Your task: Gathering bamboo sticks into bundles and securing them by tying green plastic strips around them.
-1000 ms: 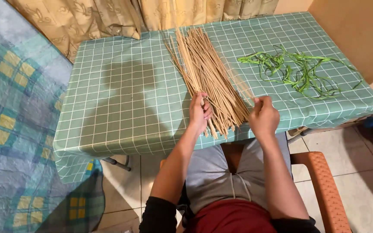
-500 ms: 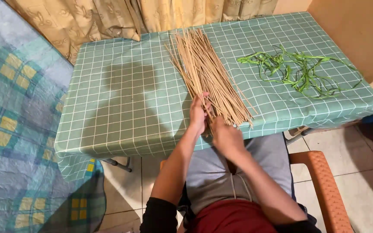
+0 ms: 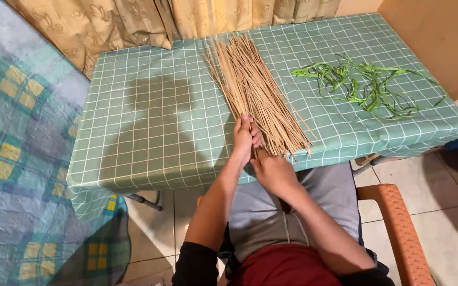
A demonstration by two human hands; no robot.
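Note:
A bundle of thin tan sticks (image 3: 250, 85) lies spread on a table covered with a green checked cloth (image 3: 155, 127), their near ends fanned toward the front edge. My left hand (image 3: 243, 139) rests on the left side of the bundle's near end, fingers curled around a few sticks. Just below it, at the table's front edge, my right hand (image 3: 271, 168) touches the stick ends, fingers closed; what it holds is hidden. A loose heap of green leaf strips (image 3: 369, 85) lies on the right part of the cloth.
Beige curtains (image 3: 133, 24) hang behind the table. A blue and yellow checked bedspread (image 3: 17, 159) fills the left side. I sit in an orange plastic chair, its armrest (image 3: 396, 222) at lower right, over a tiled floor (image 3: 441, 185). An orange wall (image 3: 436, 37) stands at right.
My right hand has moved left from the right side of the bundle's end to meet the left hand at the table's front edge. The left hand has stayed on the sticks.

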